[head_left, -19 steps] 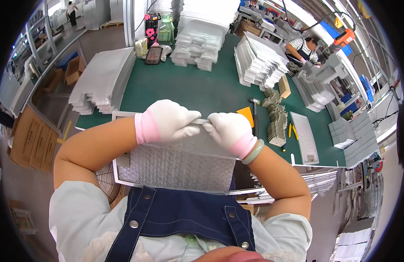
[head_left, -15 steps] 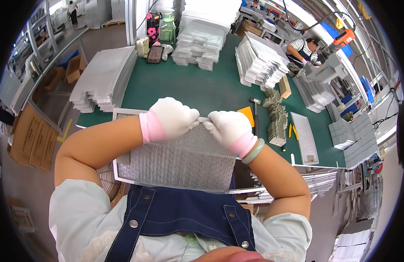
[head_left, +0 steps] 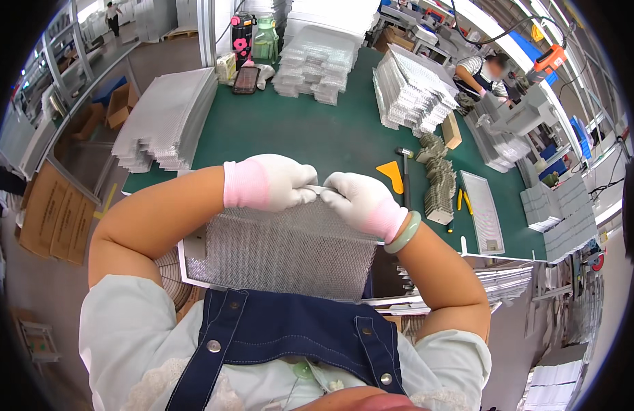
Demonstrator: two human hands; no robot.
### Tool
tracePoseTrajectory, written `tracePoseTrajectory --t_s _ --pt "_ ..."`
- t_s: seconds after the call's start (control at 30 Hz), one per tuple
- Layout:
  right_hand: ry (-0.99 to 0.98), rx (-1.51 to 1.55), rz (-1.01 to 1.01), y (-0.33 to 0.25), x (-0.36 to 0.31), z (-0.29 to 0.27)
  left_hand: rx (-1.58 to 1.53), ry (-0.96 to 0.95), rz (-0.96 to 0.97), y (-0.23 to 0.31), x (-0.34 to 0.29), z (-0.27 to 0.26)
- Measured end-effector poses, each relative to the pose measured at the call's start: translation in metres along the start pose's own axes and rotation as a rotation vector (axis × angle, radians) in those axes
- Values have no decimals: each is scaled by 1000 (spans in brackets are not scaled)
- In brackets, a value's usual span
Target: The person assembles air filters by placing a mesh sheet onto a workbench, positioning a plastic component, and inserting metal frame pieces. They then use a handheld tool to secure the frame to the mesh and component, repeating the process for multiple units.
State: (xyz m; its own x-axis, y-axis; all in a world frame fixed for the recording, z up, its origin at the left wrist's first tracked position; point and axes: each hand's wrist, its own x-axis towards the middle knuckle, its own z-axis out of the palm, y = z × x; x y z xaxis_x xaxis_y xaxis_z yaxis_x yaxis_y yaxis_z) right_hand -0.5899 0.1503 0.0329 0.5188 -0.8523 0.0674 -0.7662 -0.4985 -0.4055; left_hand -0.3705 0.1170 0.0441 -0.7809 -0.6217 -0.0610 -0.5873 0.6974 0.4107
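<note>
Both of my hands wear white gloves with pink cuffs and meet over the table's near edge. My left hand [head_left: 283, 183] is closed, its fingertips pinching one end of a thin pale strip [head_left: 319, 190]. Opposite it, my right hand [head_left: 358, 200] pinches the strip's other end. Whether the strip joins anything is hidden by the gloves. Below them, against my apron, lies a silver metal mesh panel [head_left: 289, 257], with white frame edging along its left side. My forearms cover part of its far side.
On the green table [head_left: 276, 130] stand stacks of mesh sheets [head_left: 167, 113]. To the right lie a yellow scraper [head_left: 391, 176], a hammer [head_left: 406, 179], a row of grey metal pieces [head_left: 437, 181], yellow-handled pliers [head_left: 466, 202] and a framed panel [head_left: 481, 212]. A co-worker [head_left: 478, 74] sits beyond.
My left hand has turned flatter and shifted slightly right, its knuckles lower. The right hand has tilted and moved slightly right. Both keep pinching the strip. The whole view has shifted a little.
</note>
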Motion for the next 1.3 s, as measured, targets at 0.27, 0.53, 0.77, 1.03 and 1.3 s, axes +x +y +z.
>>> tracePoseTrajectory --t_s 0.27,0.53,0.77,1.03,1.3 --pt "241 -348 -228 12 -9 10 251 213 154 2 2 14" --pt "264 -393 -210 26 -15 8 177 297 179 -11 -5 27" --pt "255 -83 -174 39 -9 4 263 187 62 -2 11 13" --pt "383 -2 490 172 -9 1 76 137 -66 -28 45 43" --pt "122 -342 1111 250 22 68 -52 -28 -230 -25 56 34"
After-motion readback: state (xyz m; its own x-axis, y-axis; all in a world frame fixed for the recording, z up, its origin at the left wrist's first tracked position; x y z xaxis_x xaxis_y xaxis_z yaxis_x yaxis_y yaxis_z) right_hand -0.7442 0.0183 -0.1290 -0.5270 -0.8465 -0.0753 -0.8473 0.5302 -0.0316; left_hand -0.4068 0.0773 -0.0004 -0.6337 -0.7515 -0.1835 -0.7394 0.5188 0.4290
